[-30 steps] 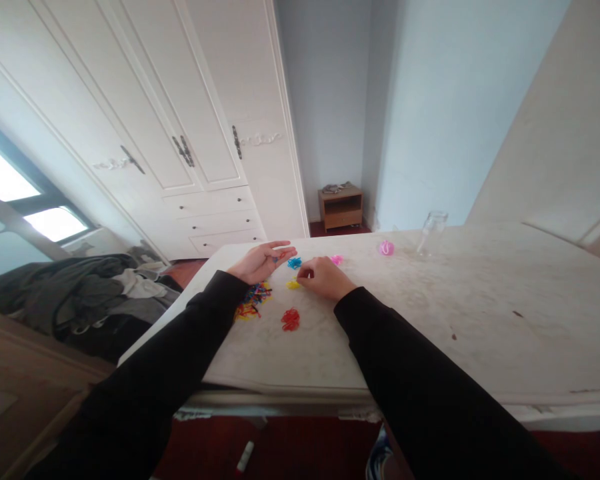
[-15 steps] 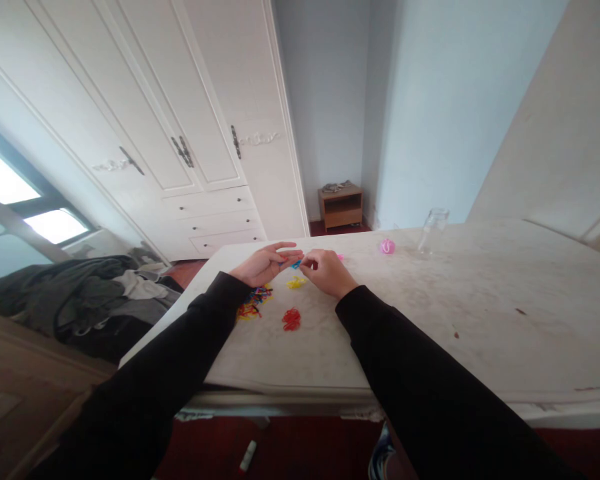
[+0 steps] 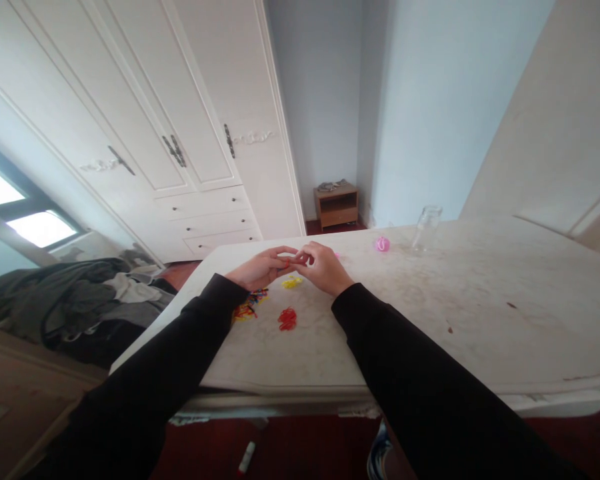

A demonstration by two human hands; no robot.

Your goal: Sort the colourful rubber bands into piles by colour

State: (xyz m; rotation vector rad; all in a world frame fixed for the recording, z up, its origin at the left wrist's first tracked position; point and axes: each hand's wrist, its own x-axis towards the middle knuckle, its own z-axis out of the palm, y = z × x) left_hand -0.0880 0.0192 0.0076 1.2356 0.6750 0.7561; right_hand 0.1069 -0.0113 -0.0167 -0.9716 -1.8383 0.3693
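At the far side of the table, my left hand (image 3: 263,268) has its fingers stretched to the right, with a small red rubber band (image 3: 286,264) at them. My right hand (image 3: 323,267) is closed in a pinch against the left fingertips; whatever is between its thumb and forefinger is too small to make out. Just below the hands lies a small yellow pile of rubber bands (image 3: 291,283). Nearer to me is a red pile (image 3: 287,319). A mixed-colour pile (image 3: 250,304) is partly hidden by my left wrist.
A pink ball-like bundle (image 3: 383,244) and a clear glass bottle (image 3: 427,230) stand near the far edge of the white table (image 3: 405,333). Dark clothes (image 3: 80,300) are heaped at left. A white wardrobe (image 3: 200,87) and small wooden nightstand (image 3: 337,205) stand beyond.
My hands have come together, with the right fingertips now against the left fingers. The blue bands seen between them before are now hidden. The whole view has shifted slightly.
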